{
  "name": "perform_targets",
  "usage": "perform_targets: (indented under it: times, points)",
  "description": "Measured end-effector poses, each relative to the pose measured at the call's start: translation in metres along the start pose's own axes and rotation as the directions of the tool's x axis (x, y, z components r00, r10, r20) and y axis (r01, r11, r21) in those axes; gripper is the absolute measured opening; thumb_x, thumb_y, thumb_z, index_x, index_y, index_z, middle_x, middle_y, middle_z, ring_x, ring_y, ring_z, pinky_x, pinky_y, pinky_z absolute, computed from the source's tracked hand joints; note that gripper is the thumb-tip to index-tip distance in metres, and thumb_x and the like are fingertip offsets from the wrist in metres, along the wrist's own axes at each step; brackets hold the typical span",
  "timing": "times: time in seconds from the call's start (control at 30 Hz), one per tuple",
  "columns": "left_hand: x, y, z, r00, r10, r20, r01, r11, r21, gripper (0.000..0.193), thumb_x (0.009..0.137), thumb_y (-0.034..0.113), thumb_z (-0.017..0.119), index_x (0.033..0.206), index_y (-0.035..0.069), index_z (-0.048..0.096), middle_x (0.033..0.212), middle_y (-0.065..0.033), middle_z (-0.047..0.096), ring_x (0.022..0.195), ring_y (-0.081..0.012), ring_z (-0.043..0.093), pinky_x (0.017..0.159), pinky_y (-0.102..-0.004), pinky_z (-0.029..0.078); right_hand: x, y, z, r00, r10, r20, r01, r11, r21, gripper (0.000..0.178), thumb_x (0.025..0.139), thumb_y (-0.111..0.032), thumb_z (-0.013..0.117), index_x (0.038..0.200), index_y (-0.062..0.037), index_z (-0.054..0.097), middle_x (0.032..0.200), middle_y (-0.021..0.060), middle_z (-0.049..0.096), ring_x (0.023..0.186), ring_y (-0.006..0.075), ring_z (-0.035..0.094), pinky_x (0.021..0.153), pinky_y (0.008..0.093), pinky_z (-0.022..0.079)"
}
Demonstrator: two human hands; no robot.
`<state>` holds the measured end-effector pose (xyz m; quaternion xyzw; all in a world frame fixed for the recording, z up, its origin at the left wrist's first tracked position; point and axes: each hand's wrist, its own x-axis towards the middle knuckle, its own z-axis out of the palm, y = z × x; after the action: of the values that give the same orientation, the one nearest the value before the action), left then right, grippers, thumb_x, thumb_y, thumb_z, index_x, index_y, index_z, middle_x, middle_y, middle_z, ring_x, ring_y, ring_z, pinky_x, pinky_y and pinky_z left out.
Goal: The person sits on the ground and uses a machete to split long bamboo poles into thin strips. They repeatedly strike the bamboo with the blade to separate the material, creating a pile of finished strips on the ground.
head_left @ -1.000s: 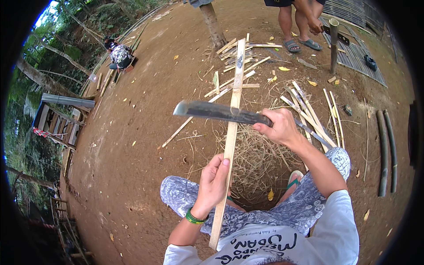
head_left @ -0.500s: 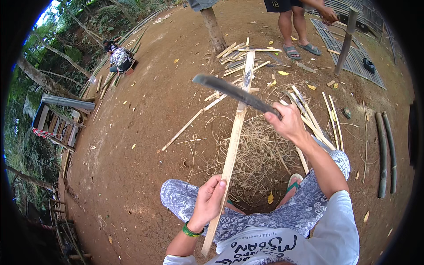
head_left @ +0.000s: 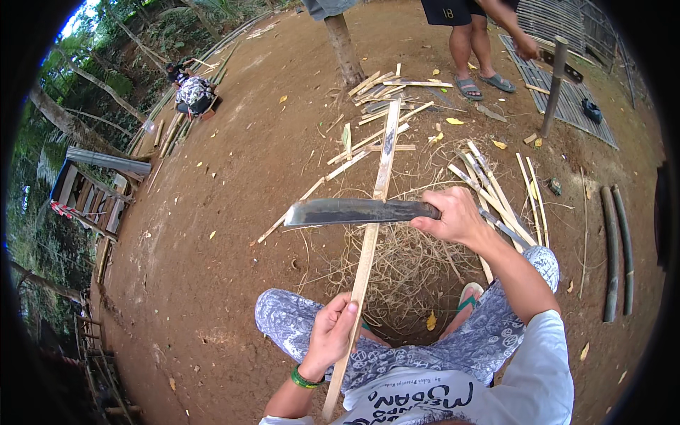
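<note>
My left hand [head_left: 330, 331] is closed around the lower part of a long, pale bamboo strip [head_left: 366, 263], thumb along its edge. The strip slants up and away from my lap, with dark stains near its far end. My right hand [head_left: 453, 216] grips the handle of a machete [head_left: 354, 211]. Its broad dark blade lies across the strip, roughly level, tip pointing left. Whether the edge bites into the strip I cannot tell. Below the strip, a heap of thin curly shavings [head_left: 404, 273] covers the ground between my feet.
Cut strips [head_left: 496, 191] lie right of the shavings, and more strips [head_left: 397, 92] are piled by a tree trunk [head_left: 343, 53]. Two dark poles [head_left: 610, 255] rest at far right. A person in sandals [head_left: 482, 85] stands ahead holding a blade by an upright post [head_left: 554, 85]; another crouches far left.
The machete has swung down toward me along the strip, its blade turning from slanted to nearly level. The strip's far end has dropped slightly nearer. My left hand stays almost in place.
</note>
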<state>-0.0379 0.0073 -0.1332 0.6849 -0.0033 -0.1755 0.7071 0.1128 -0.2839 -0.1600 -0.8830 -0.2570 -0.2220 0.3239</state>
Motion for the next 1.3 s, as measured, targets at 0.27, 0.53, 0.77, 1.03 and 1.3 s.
perform_targets:
  times: [0.27,0.53,0.77,1.03,1.3]
  points:
    - [-0.004,-0.01,0.0,1.0,-0.013,0.002,0.013,0.998,-0.065,0.027,0.107,0.027,0.046,0.109,0.003,0.056,0.058,0.0026,0.051,0.041,-0.0045,0.047,0.038,-0.0189,0.04,0.003,0.007,0.009,0.999,-0.009,-0.035,0.006,0.996,-0.089,0.068,0.087,-0.075,0.053,0.061,-0.0127,0.051,0.045,0.0023,0.05,0.036,0.0201,0.052,0.038,0.0384,0.041]
    - [-0.011,-0.022,-0.008,0.997,-0.022,0.079,0.032,0.99,-0.134,0.025,0.108,0.027,0.043,0.106,0.004,0.054,0.057,0.0003,0.051,0.04,-0.0062,0.046,0.037,-0.0202,0.038,0.005,0.017,0.008,0.998,0.019,-0.053,-0.026,0.991,-0.135,0.068,0.089,-0.075,0.05,0.059,-0.0134,0.05,0.046,0.0026,0.05,0.038,0.0203,0.053,0.039,0.0388,0.042]
    - [-0.016,-0.026,-0.015,0.996,-0.022,0.083,0.034,0.987,-0.158,0.027,0.108,0.028,0.043,0.106,0.003,0.054,0.055,0.0002,0.05,0.041,-0.0063,0.045,0.037,-0.0208,0.037,0.014,0.036,0.006,0.997,-0.023,-0.067,0.01,0.982,-0.19,0.068,0.09,-0.074,0.049,0.066,-0.0107,0.059,0.046,0.0031,0.051,0.037,0.0195,0.047,0.039,0.0389,0.038]
    - [-0.046,-0.048,-0.024,0.981,-0.121,0.15,0.157,0.954,-0.257,0.033,0.109,0.028,0.04,0.104,-0.001,0.054,0.051,0.0002,0.043,0.035,-0.0091,0.039,0.037,-0.0227,0.032,0.031,0.13,-0.031,0.675,0.732,-0.09,-0.671,0.66,0.337,0.069,0.091,-0.069,0.052,0.075,-0.0031,0.066,0.05,0.0007,0.047,0.045,0.0133,0.048,0.046,0.0339,0.04]
    - [-0.02,-0.056,-0.015,0.872,-0.209,0.443,0.434,0.749,-0.501,0.041,0.11,0.034,0.03,0.105,0.0,0.052,0.053,0.0009,0.037,0.038,-0.0096,0.037,0.038,-0.0228,0.033,0.032,0.009,-0.01,0.806,0.504,0.31,-0.392,0.061,0.918,0.03,0.094,-0.033,0.069,0.099,-0.0036,0.061,0.056,-0.0076,0.043,0.045,0.003,0.041,0.042,0.0205,0.034]
